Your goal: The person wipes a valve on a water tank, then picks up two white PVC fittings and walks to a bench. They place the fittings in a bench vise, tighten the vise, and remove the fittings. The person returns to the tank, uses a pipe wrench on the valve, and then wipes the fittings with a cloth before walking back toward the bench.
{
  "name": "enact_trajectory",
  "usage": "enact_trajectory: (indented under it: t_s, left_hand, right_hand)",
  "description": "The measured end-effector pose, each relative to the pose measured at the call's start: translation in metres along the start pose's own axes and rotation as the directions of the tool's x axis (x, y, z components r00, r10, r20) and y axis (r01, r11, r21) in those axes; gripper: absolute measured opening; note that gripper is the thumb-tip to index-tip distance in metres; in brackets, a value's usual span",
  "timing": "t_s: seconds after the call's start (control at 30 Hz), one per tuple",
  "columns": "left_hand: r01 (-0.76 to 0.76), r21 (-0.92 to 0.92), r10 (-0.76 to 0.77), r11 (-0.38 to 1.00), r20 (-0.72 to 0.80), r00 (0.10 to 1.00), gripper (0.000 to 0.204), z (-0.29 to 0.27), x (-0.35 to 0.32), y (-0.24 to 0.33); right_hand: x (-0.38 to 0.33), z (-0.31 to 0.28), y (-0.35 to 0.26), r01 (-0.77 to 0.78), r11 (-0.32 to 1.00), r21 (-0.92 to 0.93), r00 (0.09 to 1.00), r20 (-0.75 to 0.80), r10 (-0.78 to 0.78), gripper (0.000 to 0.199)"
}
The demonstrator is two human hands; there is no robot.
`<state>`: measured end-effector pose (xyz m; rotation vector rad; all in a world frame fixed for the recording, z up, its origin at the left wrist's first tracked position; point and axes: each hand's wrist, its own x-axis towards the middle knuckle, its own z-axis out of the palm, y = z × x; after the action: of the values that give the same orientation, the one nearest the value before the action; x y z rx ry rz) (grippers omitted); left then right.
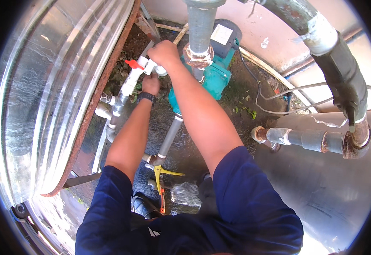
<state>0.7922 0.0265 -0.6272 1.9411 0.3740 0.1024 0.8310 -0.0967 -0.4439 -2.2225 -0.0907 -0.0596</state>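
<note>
My right hand (164,53) is closed over the top of a white plastic pipe fitting (150,67). Just below it, my left hand (151,84), with a dark band at the wrist, has its fingers curled up against the same fitting; their tips are partly hidden. Close by on the left is a white valve (131,80) with a red handle (134,64), joined to grey and white piping. Right of my hands stands a teal pump (216,78), partly behind my right forearm, with a thick grey vertical pipe (200,29) above it.
A rusty-edged shiny metal panel (53,97) rises at the left. Grey pipes (304,138) and a large metal tank (317,182) stand at the right. A yellow-handled valve (158,171), an orange-handled tool (163,200) and clear plastic (185,194) are near my feet. A cable (259,91) loops behind.
</note>
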Motion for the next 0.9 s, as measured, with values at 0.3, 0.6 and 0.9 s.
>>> enact_trajectory:
  t_s: [0.3, 0.6, 0.9]
  left_hand:
    - [0.010, -0.018, -0.011, 1.000, -0.052, 0.999, 0.050, -0.006, -0.002, 0.004]
    - [-0.058, -0.007, 0.057, 0.998, -0.103, 0.993, 0.045, -0.009, -0.018, 0.029]
    - [-0.140, 0.014, 0.140, 0.990, -0.065, 0.988, 0.042, -0.011, -0.020, 0.032]
  right_hand:
    - [-0.006, -0.005, -0.004, 0.026, 0.990, 0.137, 0.994, -0.105, -0.012, 0.032]
    - [0.000, 0.002, 0.002, 0.034, 0.994, 0.107, 0.996, -0.091, -0.024, 0.034]
    - [0.013, 0.017, 0.015, -0.020, 0.999, -0.031, 0.997, -0.073, 0.017, 0.036]
